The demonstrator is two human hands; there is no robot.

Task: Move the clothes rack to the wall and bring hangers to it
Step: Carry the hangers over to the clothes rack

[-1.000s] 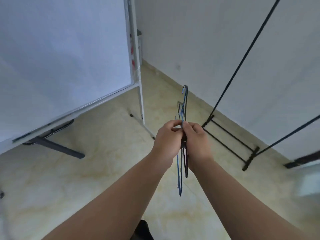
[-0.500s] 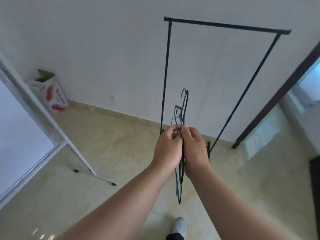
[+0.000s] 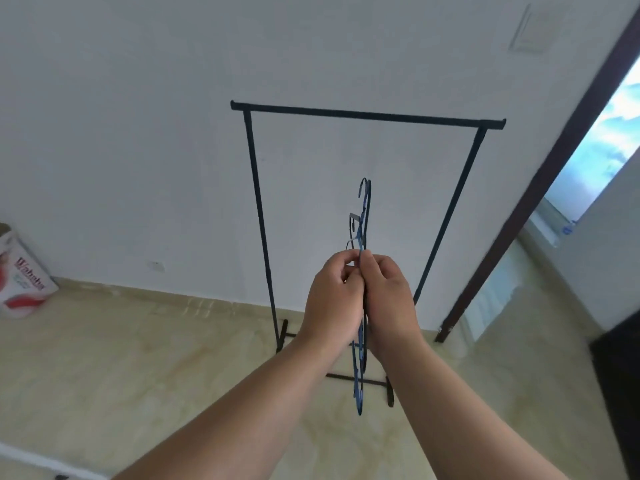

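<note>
A black metal clothes rack [image 3: 367, 116] stands against the white wall, straight ahead, with its top bar bare. I hold a bunch of thin blue and black hangers [image 3: 364, 209] edge-on in front of me. My left hand [image 3: 332, 299] and my right hand [image 3: 389, 299] are pressed together around the bunch at its middle. The hooks stick up above my fingers, and the lower ends hang below my wrists. The hangers are below the rack's bar and apart from it.
A red and white carton [image 3: 22, 282] sits on the floor by the wall at the left. A dark door frame [image 3: 540, 188] and a bright doorway lie to the right. A black object [image 3: 620, 368] stands at the right edge. Beige tiled floor [image 3: 138, 358] spreads ahead.
The view has swung right and upward: the whiteboard stand has left the view and the whole rack is now centred ahead. Both hands keep the same grip on the hangers.
</note>
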